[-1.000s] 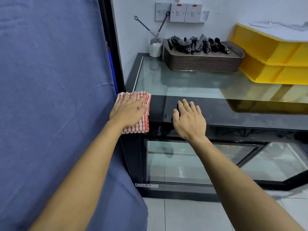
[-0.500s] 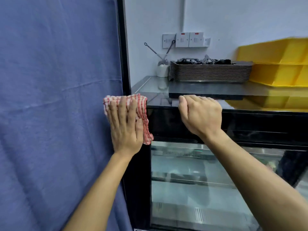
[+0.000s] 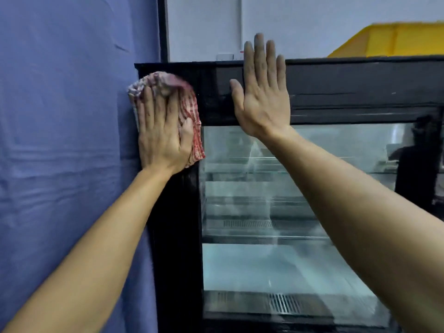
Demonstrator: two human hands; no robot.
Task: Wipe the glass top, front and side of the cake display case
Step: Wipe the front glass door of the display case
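Observation:
The cake display case [image 3: 360, 85] has a black frame and a glass front [image 3: 276, 193] with empty shelves behind it. My left hand [image 3: 163, 138] presses a red and white checked cloth [image 3: 189, 111] flat against the case's top left front corner. My right hand [image 3: 262, 92] lies flat and spread on the black upper band of the front, fingertips reaching over the top edge. It holds nothing. The glass top is out of sight from this low angle.
A blue curtain [image 3: 72, 140] hangs directly left of the case, touching its side. A yellow bin [image 3: 396, 42] shows above the case's top at the right. A white wall stands behind.
My view dropped from above the top to facing the front. My left hand slid the cloth from the top corner down onto the front. My right hand opened from gripping the edge to lying flat.

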